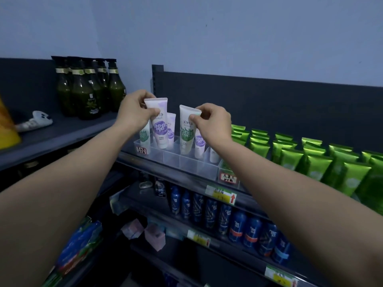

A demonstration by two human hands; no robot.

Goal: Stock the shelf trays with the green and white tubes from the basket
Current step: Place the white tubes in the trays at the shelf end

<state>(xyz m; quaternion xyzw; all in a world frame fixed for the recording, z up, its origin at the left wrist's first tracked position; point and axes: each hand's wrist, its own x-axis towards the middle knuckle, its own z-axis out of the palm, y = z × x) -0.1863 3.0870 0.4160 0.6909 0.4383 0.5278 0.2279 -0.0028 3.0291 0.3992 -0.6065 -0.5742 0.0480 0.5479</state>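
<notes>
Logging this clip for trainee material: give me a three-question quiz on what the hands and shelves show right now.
1. True or false: the right hand pinches the top of a green and white tube.
2. The left hand grips a second tube labelled: A purple, B orange, C black.
3. What fills the shelf below the clear tray?
Key: 1 true; 2 A; 3 blue cans.

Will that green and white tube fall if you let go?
Probably not: the green and white tube stands in the clear tray, whose dividers should prop it. Tall and narrow, it might tip elsewhere. The right hand pinches it, suggesting it's light.
</notes>
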